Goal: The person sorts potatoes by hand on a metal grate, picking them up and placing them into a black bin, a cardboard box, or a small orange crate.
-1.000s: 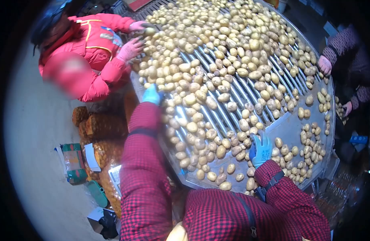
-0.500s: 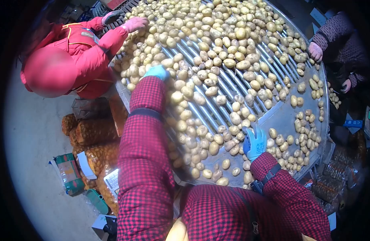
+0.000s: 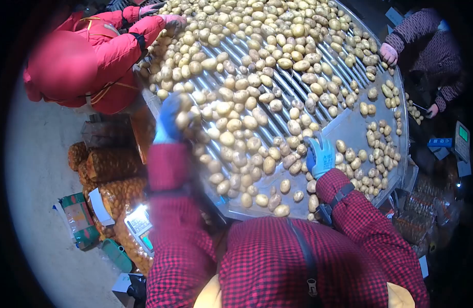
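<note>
My left hand (image 3: 168, 120), in a blue glove and smeared by motion, is at the left side of the sorting table (image 3: 277, 197). Its fingers curl round a potato (image 3: 182, 120), which is blurred too. More potatoes (image 3: 227, 138) lie close by, over the metal bars. Nearer the front right, my right hand (image 3: 322, 158) wears a light blue glove with a darker palm. Its fingers are apart and pointing away from me, among potatoes (image 3: 296, 167) at the lower end of the bars; I see nothing held in it.
A person in red (image 3: 108, 61) works at the left edge, and a person in a dark patterned sleeve (image 3: 416, 38) at the right. Bagged potatoes (image 3: 115, 167), a scale (image 3: 140, 226) and a green scoop (image 3: 116, 255) are at lower left. Another scale (image 3: 462, 141) stands at right.
My left hand has drawn back leftward and toward me from the pile, now with a potato in it. The right hand stays near the same potatoes. The whole view has shifted slightly.
</note>
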A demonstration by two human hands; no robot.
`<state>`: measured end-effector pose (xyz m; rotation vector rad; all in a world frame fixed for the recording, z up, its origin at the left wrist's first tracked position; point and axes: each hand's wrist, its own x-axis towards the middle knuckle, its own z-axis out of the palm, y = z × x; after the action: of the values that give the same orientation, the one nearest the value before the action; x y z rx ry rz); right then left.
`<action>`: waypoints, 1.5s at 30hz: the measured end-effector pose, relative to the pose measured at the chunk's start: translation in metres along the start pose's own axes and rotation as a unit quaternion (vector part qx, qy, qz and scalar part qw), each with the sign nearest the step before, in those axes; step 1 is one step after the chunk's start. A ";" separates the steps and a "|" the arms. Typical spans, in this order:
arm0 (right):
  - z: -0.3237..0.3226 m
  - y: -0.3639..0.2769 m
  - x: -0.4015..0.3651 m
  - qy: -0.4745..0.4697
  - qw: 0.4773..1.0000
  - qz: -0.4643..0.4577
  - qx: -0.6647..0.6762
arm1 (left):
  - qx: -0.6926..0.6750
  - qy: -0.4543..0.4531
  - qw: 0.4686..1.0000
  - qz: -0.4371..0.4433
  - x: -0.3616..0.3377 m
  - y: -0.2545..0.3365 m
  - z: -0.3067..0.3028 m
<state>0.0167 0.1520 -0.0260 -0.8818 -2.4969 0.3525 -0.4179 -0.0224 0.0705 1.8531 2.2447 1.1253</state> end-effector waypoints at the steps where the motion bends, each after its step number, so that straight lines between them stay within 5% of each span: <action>1: 0.002 0.001 -0.001 0.004 1.000 -0.003 0.000 | -0.043 0.000 0.998 -0.035 -0.024 0.023 -0.024; 2: 0.003 0.003 -0.001 -0.012 1.000 0.011 0.015 | -0.267 0.010 0.945 -0.189 -0.055 0.040 -0.037; 3: 0.003 0.002 -0.001 -0.009 1.000 0.012 0.013 | -0.469 0.095 0.815 -0.326 -0.086 0.056 -0.050; 4: 0.002 0.002 -0.001 -0.006 1.000 0.011 0.011 | -0.147 0.090 0.970 -0.172 -0.117 0.065 -0.054; 5: 0.002 0.001 -0.001 -0.005 1.000 0.010 0.010 | -0.474 0.144 0.776 -0.390 -0.143 0.082 -0.069; 6: 0.003 0.002 -0.001 -0.004 1.000 0.009 0.015 | -0.502 0.193 0.708 -0.458 -0.181 0.071 -0.076; 11: 0.001 -0.004 0.003 -0.018 0.999 0.011 0.041 | -0.169 0.124 0.698 -0.684 -0.340 0.009 -0.062; 14: 0.004 0.003 0.000 -0.022 1.000 0.012 0.020 | -0.039 0.030 0.758 -0.650 -0.323 -0.014 -0.061; 15: 0.003 0.005 -0.001 -0.025 0.999 0.015 0.016 | 0.007 0.069 0.869 -0.491 -0.297 -0.009 -0.059; 16: 0.003 0.006 -0.003 -0.027 0.999 0.018 0.014 | -0.152 0.146 0.822 -0.529 -0.234 0.026 -0.055; 19: 0.004 0.001 0.000 -0.020 1.000 0.011 0.013 | -0.261 0.135 0.855 -0.427 -0.109 0.066 -0.025; 20: 0.006 0.002 0.000 -0.017 1.000 0.010 0.013 | -0.238 0.071 0.863 -0.440 -0.067 0.090 -0.016; 21: 0.006 0.003 -0.001 -0.014 1.000 0.011 0.011 | -0.176 0.002 0.914 -0.366 -0.056 0.055 0.013; 23: 0.003 0.001 -0.001 -0.006 1.000 0.006 0.006 | 0.030 -0.101 0.976 -0.193 0.008 0.079 0.044; 27: 0.002 0.001 -0.001 -0.008 1.000 0.015 -0.004 | 0.197 -0.272 0.915 -0.224 0.076 0.080 0.104; 30: -0.002 -0.003 0.000 -0.008 1.000 0.023 -0.001 | 0.241 -0.247 0.904 -0.252 0.087 0.064 0.129; 33: -0.001 -0.001 -0.001 -0.012 1.000 0.021 -0.014 | 0.151 -0.255 0.911 -0.288 0.099 0.043 0.122; 35: -0.001 -0.002 0.001 -0.017 1.000 0.025 -0.007 | -0.081 -0.109 0.941 -0.311 0.092 0.040 0.109; 37: -0.003 0.000 -0.001 -0.019 1.000 0.021 0.003 | -0.347 -0.043 0.876 -0.331 0.083 0.035 0.086; 39: -0.003 0.002 0.002 -0.006 1.000 0.010 0.018 | -0.693 -0.007 0.649 -0.314 0.046 0.014 0.073; 42: -0.014 0.016 0.025 -0.071 0.983 0.018 0.166 | -0.787 0.048 0.550 -0.275 -0.008 0.088 0.043; 44: -0.017 0.016 0.070 0.008 0.989 -0.073 0.127 | -0.724 0.098 0.598 -0.330 -0.059 0.109 0.047; 45: -0.018 0.012 0.096 0.046 0.986 -0.116 0.108 | -0.763 0.107 0.515 -0.377 -0.073 0.125 0.044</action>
<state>-0.0338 0.2244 0.0179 -0.5036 -2.3883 0.4788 -0.2704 -0.0588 0.0738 -0.0287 0.7679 1.9059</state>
